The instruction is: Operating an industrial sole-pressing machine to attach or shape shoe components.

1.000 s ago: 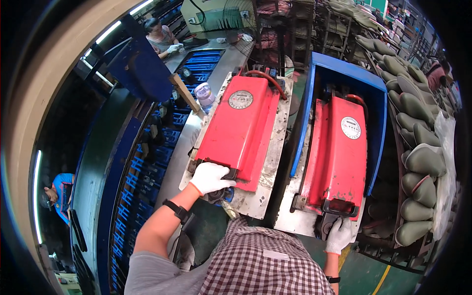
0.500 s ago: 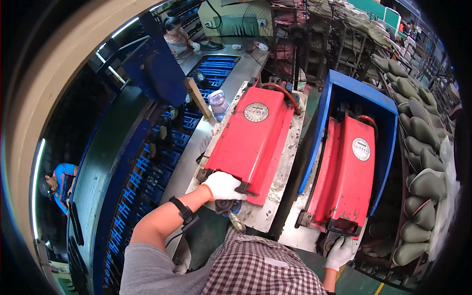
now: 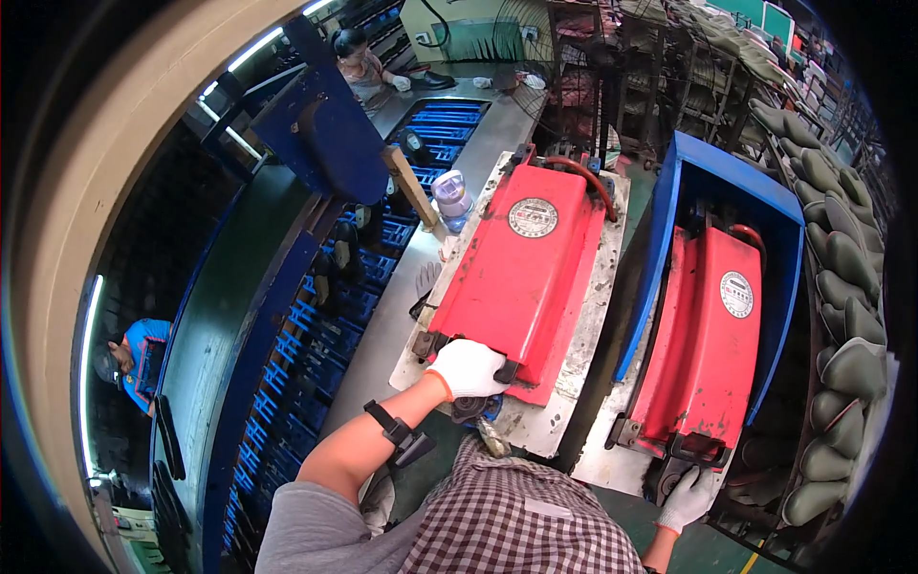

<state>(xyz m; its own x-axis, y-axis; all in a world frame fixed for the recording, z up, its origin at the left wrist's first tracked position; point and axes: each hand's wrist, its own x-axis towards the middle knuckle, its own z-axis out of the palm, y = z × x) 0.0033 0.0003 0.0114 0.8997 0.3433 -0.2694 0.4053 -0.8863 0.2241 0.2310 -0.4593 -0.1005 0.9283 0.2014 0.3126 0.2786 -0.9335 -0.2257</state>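
Two long red metal machine covers lie side by side on pale plates, the left cover (image 3: pixel 512 277) and the right cover (image 3: pixel 712 335). At the near end of the left one, my left hand (image 3: pixel 469 368), in a white glove, is closed over its dark handle (image 3: pixel 509 371). A dark round part sits just under that hand. My right hand (image 3: pixel 687 499), also gloved, is at the near end of the right cover, just below its dark handle (image 3: pixel 703 448) and beside a dark round part. Its fingers are partly bent; whether they grip anything is unclear.
A blue hood (image 3: pixel 779 277) surrounds the right machine. On the left run a conveyor with blue racks (image 3: pixel 277 402) and a metal ledge bearing a clear bottle (image 3: pixel 451 196). Grey-green shoe-shaped pieces (image 3: pixel 851 368) fill a rack at right. Two other people work farther off.
The whole view has shifted, so the machines and both hands sit farther right in the picture. Both hands stay at the same places on the two machines.
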